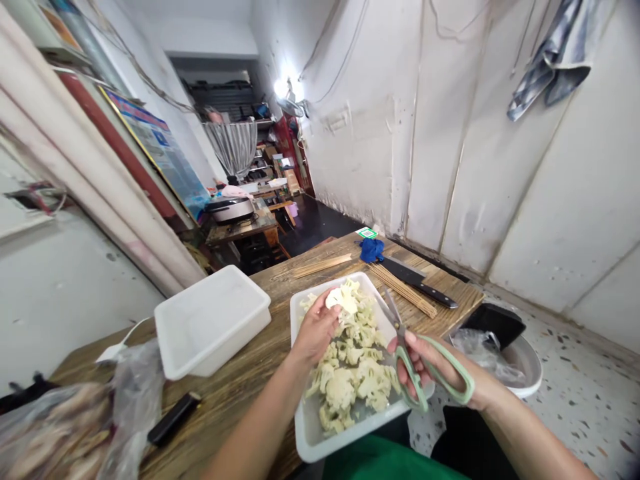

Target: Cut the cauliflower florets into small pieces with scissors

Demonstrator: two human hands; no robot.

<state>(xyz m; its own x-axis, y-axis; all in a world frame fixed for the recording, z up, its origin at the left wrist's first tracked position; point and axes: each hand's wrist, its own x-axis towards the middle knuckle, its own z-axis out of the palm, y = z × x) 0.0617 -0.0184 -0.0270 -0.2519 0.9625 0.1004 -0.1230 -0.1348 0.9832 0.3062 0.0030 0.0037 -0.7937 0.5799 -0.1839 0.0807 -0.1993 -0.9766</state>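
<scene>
My left hand (pixel 317 328) is closed on a pale cauliflower floret (pixel 344 297), raised over the far part of a white plastic tray (pixel 320 448). In my right hand (pixel 425 357) is a pair of scissors (pixel 459 377) with light green handles, fingers and thumb in the loops. Their metal blades are parted and point up and away, over the tray's right rim, apart from the floret. Many cut cauliflower pieces (pixel 341 388) lie in the tray, heaped toward its near end.
A white lidded box (pixel 213 320) stands left of the tray on the wooden table (pixel 245 393). Beyond are bamboo skewers (pixel 403 290), a black-handled knife (pixel 425 287) and a blue cloth (pixel 371 250). At left lie a black-handled object (pixel 175 419) and plastic bags (pixel 133 407). A bin (pixel 525 367) stands right.
</scene>
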